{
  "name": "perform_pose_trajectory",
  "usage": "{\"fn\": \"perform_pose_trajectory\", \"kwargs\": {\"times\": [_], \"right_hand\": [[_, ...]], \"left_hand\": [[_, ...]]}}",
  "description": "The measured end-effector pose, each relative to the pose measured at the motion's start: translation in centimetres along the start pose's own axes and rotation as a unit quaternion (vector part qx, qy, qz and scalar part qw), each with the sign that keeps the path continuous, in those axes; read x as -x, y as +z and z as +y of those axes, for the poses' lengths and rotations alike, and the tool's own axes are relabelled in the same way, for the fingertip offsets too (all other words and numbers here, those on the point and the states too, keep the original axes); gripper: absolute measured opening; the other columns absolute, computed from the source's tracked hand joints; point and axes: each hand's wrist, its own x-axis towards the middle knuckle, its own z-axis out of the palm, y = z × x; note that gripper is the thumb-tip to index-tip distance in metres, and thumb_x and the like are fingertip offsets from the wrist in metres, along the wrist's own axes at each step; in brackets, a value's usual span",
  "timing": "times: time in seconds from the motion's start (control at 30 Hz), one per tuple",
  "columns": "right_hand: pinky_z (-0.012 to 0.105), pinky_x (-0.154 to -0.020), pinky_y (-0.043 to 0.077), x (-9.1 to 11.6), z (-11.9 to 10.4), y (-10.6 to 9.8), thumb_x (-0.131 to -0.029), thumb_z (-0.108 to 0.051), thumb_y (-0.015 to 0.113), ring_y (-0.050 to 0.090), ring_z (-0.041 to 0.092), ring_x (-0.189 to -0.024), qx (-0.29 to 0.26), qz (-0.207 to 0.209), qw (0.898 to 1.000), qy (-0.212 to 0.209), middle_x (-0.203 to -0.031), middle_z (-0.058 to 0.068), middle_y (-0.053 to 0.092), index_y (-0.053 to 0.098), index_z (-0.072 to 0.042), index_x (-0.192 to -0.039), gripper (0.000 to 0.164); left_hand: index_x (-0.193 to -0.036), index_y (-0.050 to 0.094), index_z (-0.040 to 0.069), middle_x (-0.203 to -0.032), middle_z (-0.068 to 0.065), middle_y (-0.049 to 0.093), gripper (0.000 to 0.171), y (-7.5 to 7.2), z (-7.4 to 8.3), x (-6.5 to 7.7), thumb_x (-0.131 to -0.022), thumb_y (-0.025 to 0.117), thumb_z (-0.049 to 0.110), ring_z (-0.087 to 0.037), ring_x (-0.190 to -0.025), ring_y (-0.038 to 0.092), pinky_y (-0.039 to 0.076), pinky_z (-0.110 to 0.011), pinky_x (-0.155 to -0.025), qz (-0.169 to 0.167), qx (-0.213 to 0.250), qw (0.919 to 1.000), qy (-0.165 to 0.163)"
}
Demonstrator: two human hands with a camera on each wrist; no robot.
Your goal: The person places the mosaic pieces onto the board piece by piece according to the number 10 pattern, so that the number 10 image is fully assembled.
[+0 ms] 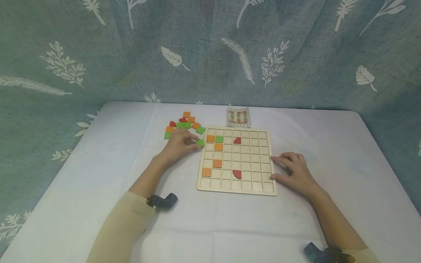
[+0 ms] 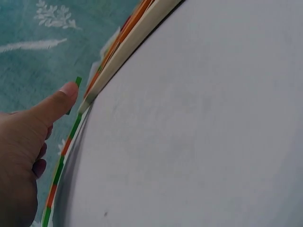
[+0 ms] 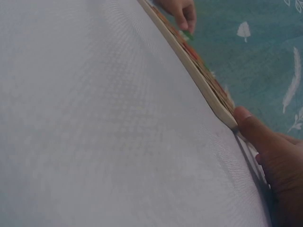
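Note:
My left hand (image 1: 179, 144) pinches a green square tile (image 1: 200, 143) between thumb and fingers, at the left edge of the wooden grid board (image 1: 241, 185). In the left wrist view the tile (image 2: 78, 81) shows edge-on beyond the thumb. On the board lie several orange square tiles (image 1: 206, 172), one green square tile (image 1: 219, 139) and two red quarter-circle tiles (image 1: 237, 174). At the board's right edge my right hand (image 1: 294, 171) rests its thumb and forefinger against the side. The right wrist view shows that thumb (image 3: 253, 127) touching the board's edge (image 3: 208, 97).
A loose group of orange, green and red tiles (image 1: 184, 125) lies beyond my left hand, some partly hidden by it. A small printed pattern card (image 1: 238, 117) lies behind the board. White cloth (image 1: 230, 226) covers the table, and a leaf-patterned curtain (image 1: 204, 51) hangs behind it.

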Motion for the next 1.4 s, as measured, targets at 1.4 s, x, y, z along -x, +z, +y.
{"fn": "perform_pose_trajectory", "kwargs": {"times": [1.4], "right_hand": [[0.046, -0.086, 0.028, -0.1, 0.1, 0.0, -0.068, -0.027, 0.083, 0.036, 0.031, -0.105, -0.007, 0.000, 1.000, -0.003, -0.111, 0.012, 0.051, 0.065, -0.009, -0.119, 0.057]], "left_hand": [[-0.098, 0.073, 0.019, -0.087, 0.007, 0.057, 0.029, 2.5, 3.4, 0.0, -0.076, 0.077, 0.038, -0.014, -0.089, 0.041, 0.034, -0.033, -0.079, -0.057, 0.027, 0.9953, 0.073]]}}
